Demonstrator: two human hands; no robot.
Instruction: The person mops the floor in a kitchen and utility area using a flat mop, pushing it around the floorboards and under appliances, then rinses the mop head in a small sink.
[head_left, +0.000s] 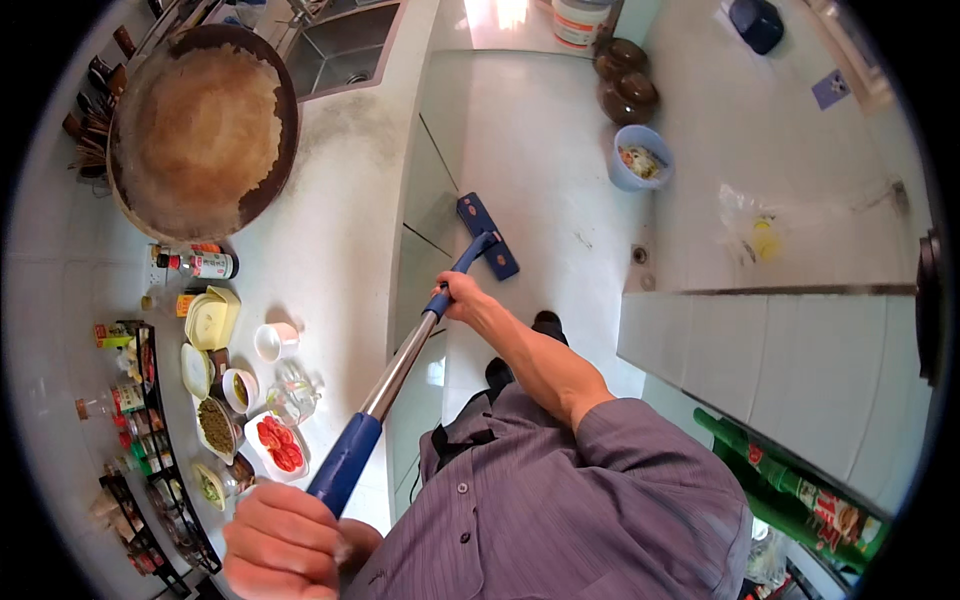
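A flat mop runs diagonally from the lower left to the floor in the head view. My left hand (281, 544) is wrapped around the top of its blue handle grip (346, 459). Lower on the pole, my right hand (460, 297) grips it near a blue collar, just below the bare steel tube (401, 369). The blue rectangular mop head (504, 259) lies flat on the pale floor (536, 150), close to the cabinet fronts (429, 202). My dark shoes (548, 324) stand on the floor behind the mop head.
Along the left, a countertop (345, 225) bears a large wok-shaped pan (199, 135), bottles (210, 264), sliced tomatoes (279, 442) and a glass jug (292, 394). Beyond is a sink (341, 52). Across the floor stand a blue scrap bin (628, 176), brown jars (628, 97) and a tiled ledge (750, 330).
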